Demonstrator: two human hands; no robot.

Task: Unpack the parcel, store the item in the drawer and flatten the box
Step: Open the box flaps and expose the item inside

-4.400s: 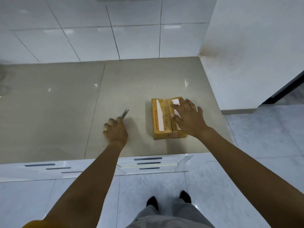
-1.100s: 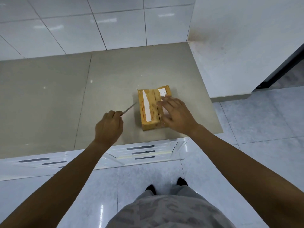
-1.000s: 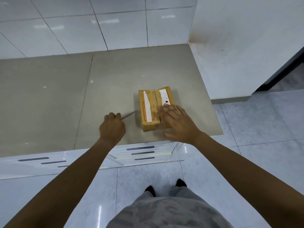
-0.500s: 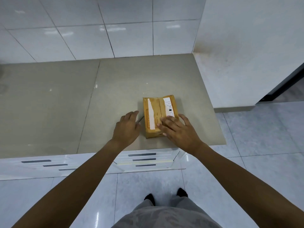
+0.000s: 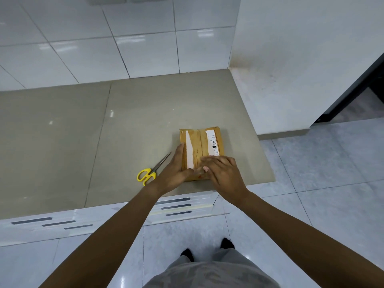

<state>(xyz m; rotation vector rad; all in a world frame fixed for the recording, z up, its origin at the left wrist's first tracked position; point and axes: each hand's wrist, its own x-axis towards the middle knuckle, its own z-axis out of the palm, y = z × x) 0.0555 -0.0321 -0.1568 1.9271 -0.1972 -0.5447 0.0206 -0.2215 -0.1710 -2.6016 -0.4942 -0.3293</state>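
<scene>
A small brown cardboard parcel [image 5: 202, 146] with white tape strips and a label lies flat near the right front corner of the grey counter [image 5: 62, 142]. My left hand [image 5: 174, 171] rests against the parcel's left side with straight fingers. My right hand [image 5: 223, 173] lies on its near end, fingers laid across the top by the centre seam. The parcel's flaps look closed. Yellow-handled scissors [image 5: 152, 170] lie on the counter just left of my left hand, blades pointing toward the parcel.
White drawers with dark slot handles [image 5: 176, 204] run under the counter's front edge. A white tiled wall stands behind, a white wall panel [image 5: 291, 59] bounds the counter on the right. Glossy floor tiles and my feet are below.
My left hand has let go of the scissors, which now lie on the counter, and has moved right against the parcel. My right hand has slid to the parcel's near end.
</scene>
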